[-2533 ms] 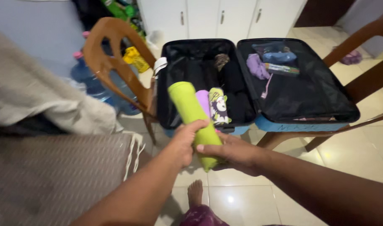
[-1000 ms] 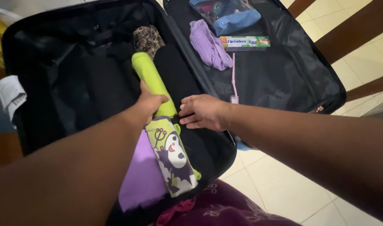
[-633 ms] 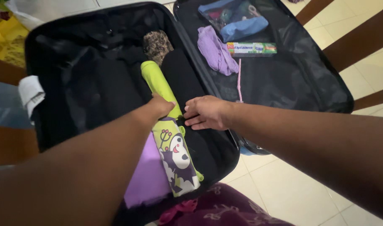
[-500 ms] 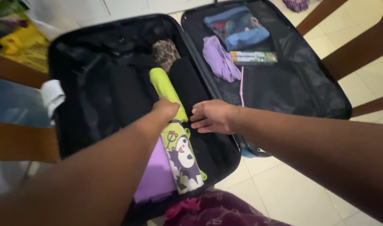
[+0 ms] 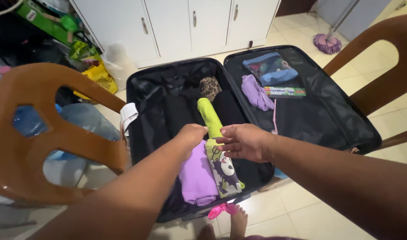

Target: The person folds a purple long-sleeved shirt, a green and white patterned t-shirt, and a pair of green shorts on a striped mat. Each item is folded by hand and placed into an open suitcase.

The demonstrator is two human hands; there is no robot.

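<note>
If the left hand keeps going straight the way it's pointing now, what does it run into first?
Most likely the lime-green rolled cloth: the left hand points up and right at its near end inside the open black suitcase. Whether they already touch is unclear.

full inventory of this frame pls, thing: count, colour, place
suitcase: 1, black, lying open, its right half resting on a chair
green roll: 1, lime, middle of left half, under both hands
cartoon roll: 1, green and purple print, near end of the green roll
purple roll: 1, lilac, left of the cartoon roll
patterned roll: 1, brown speckled, far end of left half
lilac cloth: 1, right half
clear pouch: 1, blue trim, right half, far end
toothpaste box: 1, green and white, right half
chairs: 2, brown, left and right
cabinet: 1, white, behind
mop: 1, purple head, floor at back
left hand: on the green roll
right hand: fingers at the green roll
</note>
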